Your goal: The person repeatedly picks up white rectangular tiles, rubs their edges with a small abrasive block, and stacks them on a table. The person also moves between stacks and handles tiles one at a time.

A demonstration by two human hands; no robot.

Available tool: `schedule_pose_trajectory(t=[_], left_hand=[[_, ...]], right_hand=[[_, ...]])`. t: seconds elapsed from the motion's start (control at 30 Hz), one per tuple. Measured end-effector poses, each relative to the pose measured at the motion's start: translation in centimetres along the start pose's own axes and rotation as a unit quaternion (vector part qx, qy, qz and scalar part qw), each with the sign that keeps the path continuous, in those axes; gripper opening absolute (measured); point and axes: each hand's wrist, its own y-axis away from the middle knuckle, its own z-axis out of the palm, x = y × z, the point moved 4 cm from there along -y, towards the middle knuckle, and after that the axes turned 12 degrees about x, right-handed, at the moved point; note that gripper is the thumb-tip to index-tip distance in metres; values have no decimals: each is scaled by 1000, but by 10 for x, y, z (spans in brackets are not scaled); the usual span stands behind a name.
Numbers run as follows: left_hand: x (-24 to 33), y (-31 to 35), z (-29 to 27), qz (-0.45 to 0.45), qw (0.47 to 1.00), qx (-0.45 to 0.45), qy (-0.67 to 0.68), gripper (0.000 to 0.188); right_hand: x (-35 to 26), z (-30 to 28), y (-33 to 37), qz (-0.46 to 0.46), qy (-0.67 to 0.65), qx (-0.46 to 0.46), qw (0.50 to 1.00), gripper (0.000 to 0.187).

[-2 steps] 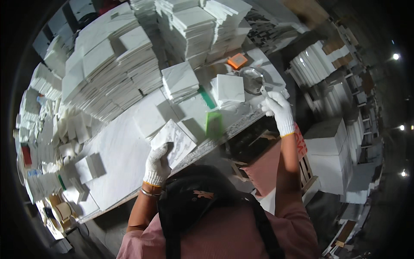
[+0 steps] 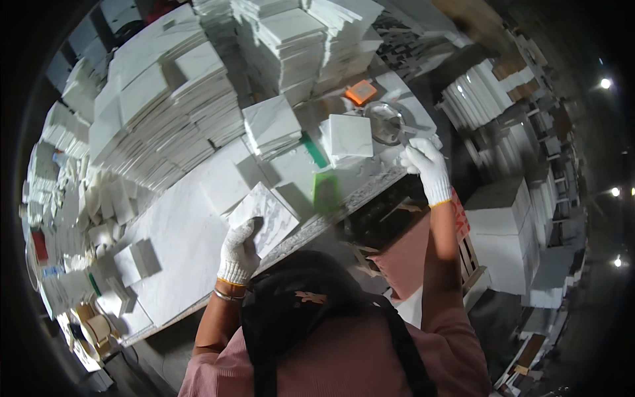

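My left hand [image 2: 239, 253], in a white knit glove, grips a square white marble tile [image 2: 266, 218] with grey veins by its near left edge, thumb on the upper face. The tile is tilted above the table's front edge. Farther right, my gloved right hand [image 2: 428, 165] has its fingers closed round a thin flat tool [image 2: 408, 134], perhaps a scraper; most of it is hidden. Its tip points toward a round clear dish [image 2: 385, 123]. Left of the dish lies a small stack of white tiles [image 2: 350, 135], with a green strip [image 2: 313, 151] and a lime-green block [image 2: 325, 192] nearby.
Tall stacks of marble tiles [image 2: 165, 92] fill the table's far left, with more stacks [image 2: 291, 46] at the back. An orange box [image 2: 360, 92] sits behind the dish. Rolls of tape [image 2: 97, 327] are at the far left. White blocks [image 2: 499, 225] stand right of the table.
The whole view has shifted slightly, the table's things sliding a little left. Both hands keep nearly the same places, the left one still on the tile.
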Motion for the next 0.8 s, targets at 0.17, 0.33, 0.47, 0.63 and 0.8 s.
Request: schedule_pose_trajectory(t=[0.17,0.33,0.47,0.63,0.8], left_hand=[[5,-21,14,-29,999,15,-33,40],[-6,-25,23,-60,998,22,-4,38],[-18,-23,15,-46,995,80,38,34],[-6,33,73,57,987,140,50,29],[-60,1,80,-8,983,36,178,23]], right_hand=[[23,-4,-39,-101,11,45,994,13],[17,-18,-62,-98,32,68,992,16],[24,-9,-95,17,44,29,998,15],[26,48,-136,-41,29,-115,992,10],[52,61,-147,-261,24,-222,939,36]])
